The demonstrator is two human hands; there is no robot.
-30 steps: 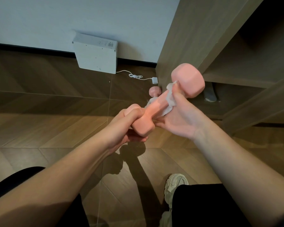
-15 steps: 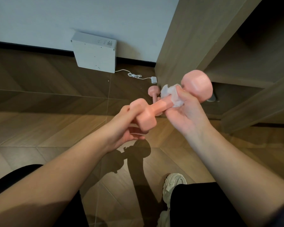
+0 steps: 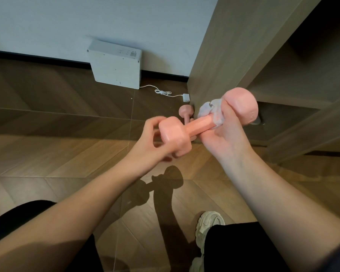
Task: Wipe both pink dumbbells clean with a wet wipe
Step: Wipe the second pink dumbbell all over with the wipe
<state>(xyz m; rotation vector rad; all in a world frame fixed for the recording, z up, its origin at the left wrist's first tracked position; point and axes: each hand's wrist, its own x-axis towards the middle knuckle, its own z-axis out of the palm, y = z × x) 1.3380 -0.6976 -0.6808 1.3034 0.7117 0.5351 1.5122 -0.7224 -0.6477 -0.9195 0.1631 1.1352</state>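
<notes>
Wood floor (image 3: 47, 118) next to a cabinet (image 3: 214, 55), and you've got two pink dumbbells in shot: one dumbbell (image 3: 196, 126) up in the air between your two hands, and a second dumbbell (image 3: 185, 112) down on the floor by the cabinet's foot, partly hidden. Just one wipe (image 3: 210, 109). Your left hand (image 3: 151, 146) has its fingers curled round the near head, a bit blurry. Your right hand (image 3: 226, 138) clamps the wipe round the handle, right up against the far head. One white box (image 3: 116, 69) leans on the wall, with one cable (image 3: 163, 92) beside it.
</notes>
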